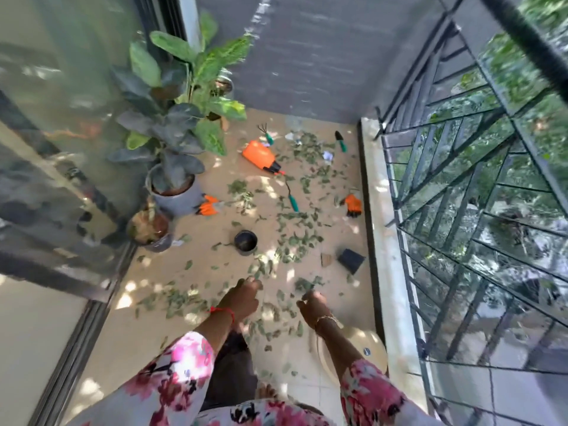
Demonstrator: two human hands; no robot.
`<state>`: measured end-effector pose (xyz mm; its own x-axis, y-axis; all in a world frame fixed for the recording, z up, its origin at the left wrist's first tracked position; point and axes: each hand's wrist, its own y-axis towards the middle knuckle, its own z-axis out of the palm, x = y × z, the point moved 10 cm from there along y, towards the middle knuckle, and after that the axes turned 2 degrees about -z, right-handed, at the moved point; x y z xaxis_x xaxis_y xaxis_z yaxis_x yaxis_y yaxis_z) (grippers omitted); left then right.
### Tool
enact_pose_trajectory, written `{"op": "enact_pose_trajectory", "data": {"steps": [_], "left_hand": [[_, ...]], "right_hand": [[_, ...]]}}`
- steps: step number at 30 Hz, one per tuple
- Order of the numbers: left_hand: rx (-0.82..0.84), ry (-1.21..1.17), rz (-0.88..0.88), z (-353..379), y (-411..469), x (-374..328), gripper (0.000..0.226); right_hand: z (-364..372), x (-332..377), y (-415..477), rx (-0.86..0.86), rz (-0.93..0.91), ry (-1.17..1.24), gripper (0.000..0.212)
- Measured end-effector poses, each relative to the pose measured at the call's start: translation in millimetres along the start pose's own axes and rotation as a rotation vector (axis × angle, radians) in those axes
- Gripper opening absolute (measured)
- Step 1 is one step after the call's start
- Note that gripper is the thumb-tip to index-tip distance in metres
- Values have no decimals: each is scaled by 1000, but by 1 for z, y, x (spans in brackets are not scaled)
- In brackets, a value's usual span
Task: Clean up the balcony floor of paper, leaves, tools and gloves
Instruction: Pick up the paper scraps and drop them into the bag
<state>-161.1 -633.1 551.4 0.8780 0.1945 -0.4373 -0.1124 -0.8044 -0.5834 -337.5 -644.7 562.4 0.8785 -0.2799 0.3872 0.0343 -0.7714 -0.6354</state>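
- At far left, the potted plants (172, 167) stand along the glass door; keep any sweeping clear of them so no more leaves get knocked down.
- One orange glove (209, 206) lies touching the grey pot, and a small black pot (245, 242) sits on the floor a little nearer the person.
- The left hand (241, 298) is loosely curled above the floor; I cannot tell whether it holds a leaf or nothing.
- Leaves (295, 238) are scattered across the whole middle of the floor (190, 256), thickest from the centre toward the right-hand ledge. To my mind the best start is with the ones right below the hands, gathering them into a heap rather than one at a time.
- Further back lie the orange spray bottle (259, 156) on its side, a small rake (266, 133) and a green-handled tool (292, 199), with a trowel (340, 140) near the far right corner; lifting these first would leave the leaves free to gather.
- Scraps of paper (328, 156) sit among the far leaves.
- The right hand (313, 305) is also half-closed with fingers tucked; what it grips, if anything, is unclear.
- A second glove (353, 205) and a dark square pot (351, 260) rest beside the ledge, and a pale round container (376, 352) stands just right of the right arm, likely the place to drop the rubbish.
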Motion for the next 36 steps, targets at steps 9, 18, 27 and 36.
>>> {"op": "enact_pose_trajectory", "data": {"steps": [9, 18, 27, 36], "left_hand": [[38, 20, 38, -88, 100, 7, 40], [127, 62, -25, -134, 193, -1, 45], [80, 15, -51, -174, 299, -67, 35], [11, -68, -12, -227, 378, -138, 45]], "right_hand": [[-55, 49, 90, -63, 69, 124, 28], [-105, 72, 172, -16, 45, 57, 30], [-191, 65, 277, 50, 12, 22, 32], [-278, 67, 364, 40, -35, 1, 31]]}}
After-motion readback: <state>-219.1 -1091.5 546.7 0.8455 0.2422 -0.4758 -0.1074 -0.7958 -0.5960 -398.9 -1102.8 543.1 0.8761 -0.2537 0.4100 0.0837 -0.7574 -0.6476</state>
